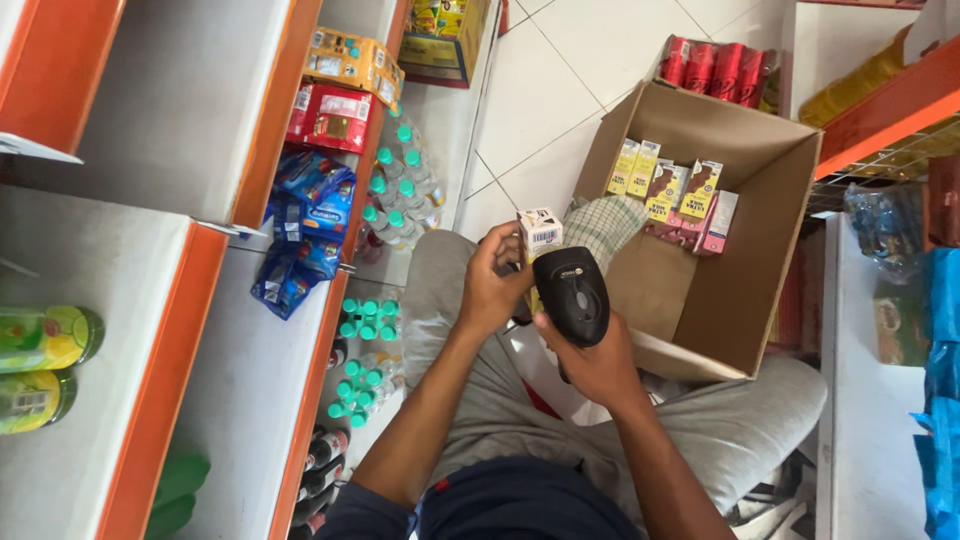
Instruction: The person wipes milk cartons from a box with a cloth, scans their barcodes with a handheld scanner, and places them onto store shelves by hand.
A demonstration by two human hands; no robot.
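Head view, seated person, legs in grey trousers.

- Left hand [492,283]: fingers curled and pinched on a small carton [540,233], white w/ yellow, barcode face turned up. Carton is held over the lap, just left of the cardboard box [745,300].
- Right hand [598,365]: wrapped tight round the grip of a black barcode scanner [572,295]. Scanner head is set just below the carton, nearly touching; contact can't be told.
- Cardboard box: open, lying on its side on the tiled floor [560,80] at the person's right knee. Inside, approx. 6 small cartons [668,192] are stood upright in a row, yellow/brown and pink; a checked cloth [605,225] is draped at the box mouth.
- Red cans [715,68]: shrink-wrapped pack, behind the box.
- Shelf unit [250,390], left: grey boards, orange edges. Blue packets [305,225], a red pack [332,116] and a yellow pack [350,60] are stocked on it; two green bottles [40,365] are laid on the upper board.
- Clear bottles w/ teal caps [375,325]: grouped on the lowest level.
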